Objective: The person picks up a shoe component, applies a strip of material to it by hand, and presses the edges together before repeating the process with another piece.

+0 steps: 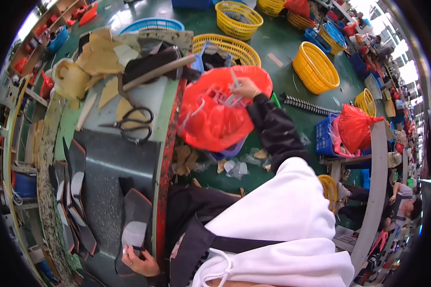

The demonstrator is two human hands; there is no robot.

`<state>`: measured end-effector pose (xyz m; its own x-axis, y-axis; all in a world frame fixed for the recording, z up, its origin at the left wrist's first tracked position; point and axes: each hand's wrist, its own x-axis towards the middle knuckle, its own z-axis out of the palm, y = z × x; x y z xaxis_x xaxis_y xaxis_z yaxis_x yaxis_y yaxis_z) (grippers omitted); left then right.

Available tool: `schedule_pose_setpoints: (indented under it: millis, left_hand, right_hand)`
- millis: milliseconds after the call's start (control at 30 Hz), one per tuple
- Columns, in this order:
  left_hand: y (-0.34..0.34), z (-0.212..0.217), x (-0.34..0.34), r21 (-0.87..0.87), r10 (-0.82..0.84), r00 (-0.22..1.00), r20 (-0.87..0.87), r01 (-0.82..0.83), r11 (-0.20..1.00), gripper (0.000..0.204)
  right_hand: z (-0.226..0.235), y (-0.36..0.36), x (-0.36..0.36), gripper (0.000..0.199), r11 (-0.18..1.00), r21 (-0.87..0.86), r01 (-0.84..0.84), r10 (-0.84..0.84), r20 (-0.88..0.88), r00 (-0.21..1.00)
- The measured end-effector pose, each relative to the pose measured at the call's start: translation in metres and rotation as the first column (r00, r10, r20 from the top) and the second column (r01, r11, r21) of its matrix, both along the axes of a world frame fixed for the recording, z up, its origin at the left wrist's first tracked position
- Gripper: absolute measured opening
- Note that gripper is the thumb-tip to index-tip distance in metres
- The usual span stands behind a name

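Note:
My left hand [140, 262] is at the lower end of a dark, flat cut piece [138, 203] with a light grey patch, on the black table mat. Its curled fingers grip the edge of the piece near the patch. My right hand [246, 88], in a black sleeve, is stretched out over a red plastic bag [215, 122] beside the table. Between its fingers is a thin, pale grey strip [234, 79]. More pale scraps lie in the bag's mouth. Several similar dark pieces [76, 184] lie overlapped on the mat's far side.
Black-handled scissors [138, 125] lie on the table [163, 158], near a hammer-like bar [158, 72], a beige jug [68, 79] and tan scraps [98, 52]. Yellow baskets [316, 67] stand on the green floor. A blue crate [324, 136] holds another red bag [357, 129].

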<state>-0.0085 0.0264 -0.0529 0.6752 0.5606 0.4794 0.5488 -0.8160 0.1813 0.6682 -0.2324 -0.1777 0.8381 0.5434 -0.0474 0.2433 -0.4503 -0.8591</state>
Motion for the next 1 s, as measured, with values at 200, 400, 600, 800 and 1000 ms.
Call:
schedule_pose_setpoints:
  millis: [200, 400, 600, 800, 1000]
  left_hand:
    - [0.001, 0.001, 0.012, 0.049, -0.013, 0.999, 0.042, 0.011, 0.999, 0.043]
    - [0.001, 0.009, 0.004, -0.073, -0.032, 0.999, 0.042, 0.035, 0.997, 0.044]
    - [-0.006, 0.031, 0.016, -0.011, 0.028, 0.997, -0.073, -0.029, 1.0, 0.036]
    - [-0.008, 0.051, 0.011, -0.286, -0.167, 0.963, -0.211, 0.103, 0.953, 0.039]
    - [0.044, 0.136, 0.017, -0.137, -0.04, 0.999, -0.017, 0.038, 0.99, 0.067]
  right_hand:
    - [0.133, -0.008, -0.034, 0.02, 0.994, 0.109, -0.011, 0.011, 0.004, 1.0]
    - [0.278, 0.091, -0.071, 0.022, 0.875, 0.299, -0.381, 0.37, 0.096, 0.924]
    - [0.361, 0.286, -0.115, 0.023, 0.656, -0.029, -0.755, 0.564, 0.683, 0.464]
    - [0.367, 0.422, -0.177, 0.047, 0.64, -0.548, -0.538, 0.765, 0.389, 0.514]
    - [0.382, 0.406, -0.281, 0.058, 0.411, 0.024, -0.911, 0.909, 0.071, 0.412]
